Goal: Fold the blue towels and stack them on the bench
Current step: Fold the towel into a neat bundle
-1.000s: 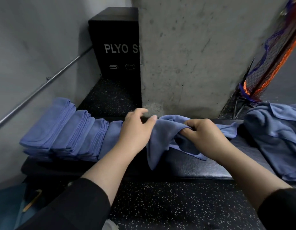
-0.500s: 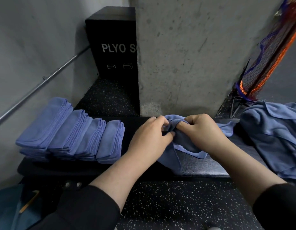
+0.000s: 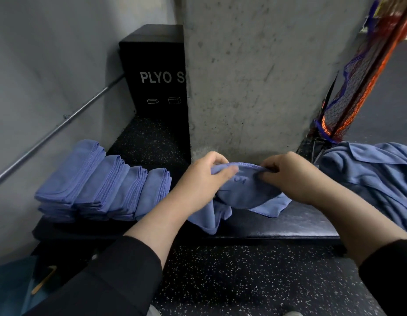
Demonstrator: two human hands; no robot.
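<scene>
Four folded towels (image 3: 102,183) are sitting in a row at nine o'clock on the bench (image 3: 296,226), so that part looks done. In the middle, the left hand (image 3: 202,181) and the right hand (image 3: 291,176) are each pinching the top edge of one towel (image 3: 243,192), which is hanging half open and not folded yet. At three o'clock a pile (image 3: 375,176) of loose towels is waiting, so I think a lot is left.

I have long black sleeves on both arms. My left black cloth sleeve (image 3: 111,277) and right black cloth sleeve (image 3: 389,270) stop partway up my forearms.
</scene>
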